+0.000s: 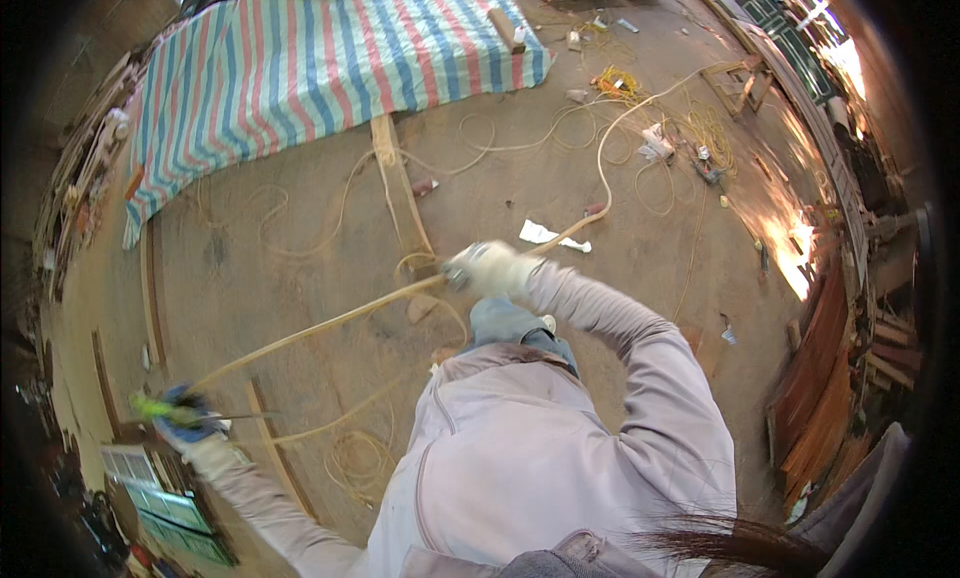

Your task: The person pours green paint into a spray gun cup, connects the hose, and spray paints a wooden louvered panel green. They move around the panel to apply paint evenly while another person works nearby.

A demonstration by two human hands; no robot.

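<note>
My left hand [192, 421], in a blue and white glove, is out at the lower left. It is closed around a bright green tool [150, 408] with a thin dark rod; motion blur hides its exact kind. A pale yellow hose [320, 326] stretches from beside that hand up to my right hand [497, 270]. In a whitish glove, my right hand grips the hose in front of my body. Beyond it the hose curves away toward the far right. Looser loops of hose [360, 458] lie on the ground between my arms.
A striped tarp [330, 63] covers something large at the far left. Wooden strips [397, 183] lie on the floor, one from the tarp toward me. A white scrap [553, 236], a power tool [708, 168] and tangled orange cord [618, 84] lie ahead. Boards [815, 378] lean at right.
</note>
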